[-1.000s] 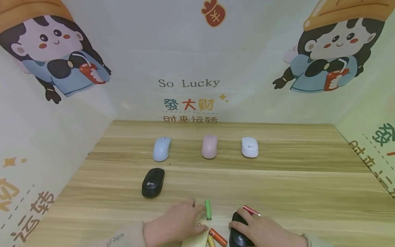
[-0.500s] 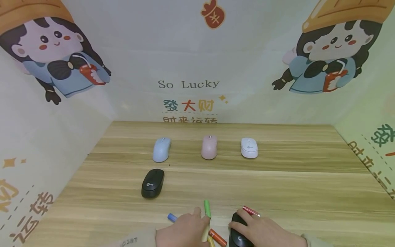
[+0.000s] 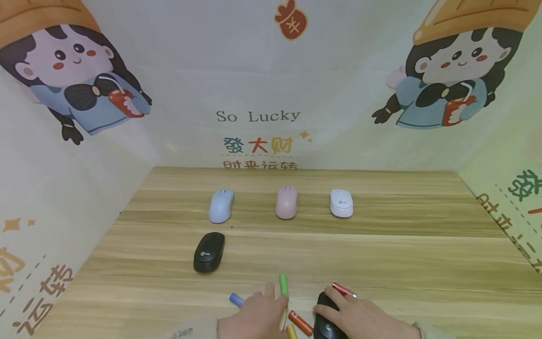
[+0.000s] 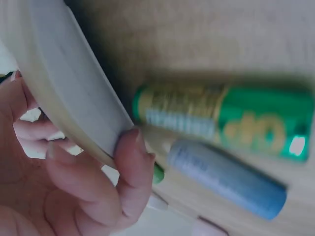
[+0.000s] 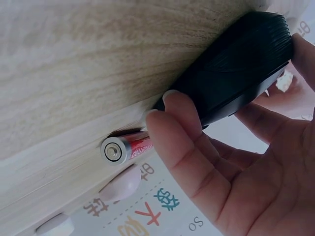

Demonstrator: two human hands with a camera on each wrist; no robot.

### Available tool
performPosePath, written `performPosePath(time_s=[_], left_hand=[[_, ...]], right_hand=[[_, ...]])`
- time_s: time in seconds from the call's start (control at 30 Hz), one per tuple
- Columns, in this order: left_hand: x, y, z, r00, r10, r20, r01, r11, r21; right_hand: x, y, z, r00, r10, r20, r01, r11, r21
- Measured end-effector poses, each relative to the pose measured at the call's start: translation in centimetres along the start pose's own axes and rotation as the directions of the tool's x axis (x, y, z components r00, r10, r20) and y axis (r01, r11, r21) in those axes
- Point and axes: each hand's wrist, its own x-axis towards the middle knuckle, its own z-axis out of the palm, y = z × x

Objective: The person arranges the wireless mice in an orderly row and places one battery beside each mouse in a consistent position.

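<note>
My left hand (image 3: 256, 318) grips a pale yellow computer mouse (image 4: 64, 83) by its edges, with its flat pale side facing the left wrist camera. In the head view that hand covers most of it. Beside this hand lie a green battery (image 3: 283, 284), a blue battery (image 3: 236, 300) and a green-gold battery (image 4: 221, 119), the last seen only in the left wrist view. My right hand (image 3: 360, 313) grips a black mouse (image 3: 327, 324), fingers and thumb on its sides. Close to those fingers lies a red battery (image 5: 129, 146).
An orange battery (image 3: 300, 323) and a yellow battery (image 3: 291, 332) lie between the hands. Farther back on the wooden table (image 3: 381, 235) sit a blue mouse (image 3: 221, 206), a pink mouse (image 3: 286, 202), a white mouse (image 3: 341, 203) and another black mouse (image 3: 209, 252). A printed cloth backdrop (image 3: 254, 70) encloses the table.
My left hand has shifted right and turned, and the pale yellow mouse has tilted with it. The blue battery has come into sight. My right hand stays where it was on the black mouse.
</note>
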Motion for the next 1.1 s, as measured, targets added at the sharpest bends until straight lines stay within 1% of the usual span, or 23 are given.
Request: performPosePath(time_s=[0.03,0.1,0.17,0.23,0.27,0.37,0.5,0.57,0.63,0.77,0.83,0.9,0.97,1.1], left_hand=[[0.0,0.1,-0.3,1.0,-0.006,-0.003,0.006,1.0,-0.013],[0.1,0.1,-0.9,0.999,0.004,-0.033,-0.004,1.0,-0.03],[0.4,0.1,-2.0,0.998,0.011,-0.068,-0.015,0.998,-0.067],[0.9,-0.1,-3.1,0.993,0.02,-0.114,-0.033,0.994,-0.108],[1.4,-0.3,-3.6,0.99,0.015,-0.137,-0.033,0.991,-0.128],[3.4,-1.0,-5.1,0.982,-0.036,-0.186,-0.001,0.981,-0.195],[6.9,-2.3,-6.2,0.964,-0.074,-0.254,0.021,0.978,-0.206],[8.5,-2.9,-6.3,0.958,-0.08,-0.276,0.022,0.978,-0.208],[9.7,-3.3,-6.2,0.956,-0.095,-0.278,0.033,0.975,-0.219],[11.5,-3.7,-5.5,0.956,-0.128,-0.263,0.064,0.969,-0.239],[12.3,-3.7,-5.1,0.953,-0.138,-0.27,0.072,0.968,-0.241],[12.9,-3.7,-4.8,0.949,-0.142,-0.281,0.075,0.969,-0.236],[13.2,-3.5,-4.7,0.949,-0.153,-0.277,0.087,0.968,-0.237],[13.2,-3.2,-4.7,0.95,-0.185,-0.252,0.119,0.96,-0.255]], right_hand=[[0.0,0.0,0.0,1.0,0.0,-0.001,0.0,1.0,0.001],[-0.1,0.0,0.0,1.0,0.002,-0.001,-0.002,1.0,-0.003],[-0.1,0.1,0.0,1.0,0.009,0.007,-0.009,1.0,0.0],[-0.1,0.1,-0.1,1.0,0.016,0.017,-0.015,1.0,-0.003],[-0.1,0.1,-0.1,1.0,0.019,0.022,-0.018,1.0,-0.004],[-0.1,0.2,-0.2,1.0,0.018,0.023,-0.018,1.0,-0.01],[-0.2,0.2,-0.3,1.0,0.013,0.016,-0.013,1.0,-0.02],[-0.2,0.2,-0.2,1.0,0.005,0.009,-0.005,1.0,-0.022],[-0.2,0.2,-0.1,1.0,-0.006,-0.003,0.006,1.0,-0.026],[-0.2,0.2,0.1,1.0,-0.017,-0.013,0.017,1.0,-0.025],[-0.3,0.2,0.1,1.0,-0.015,-0.011,0.015,1.0,-0.022],[-0.3,0.2,0.1,1.0,-0.011,-0.004,0.011,1.0,-0.017],[-0.2,0.2,0.0,1.0,-0.006,0.003,0.006,1.0,-0.01],[-0.2,0.2,0.0,1.0,-0.008,-0.002,0.008,1.0,-0.017]])
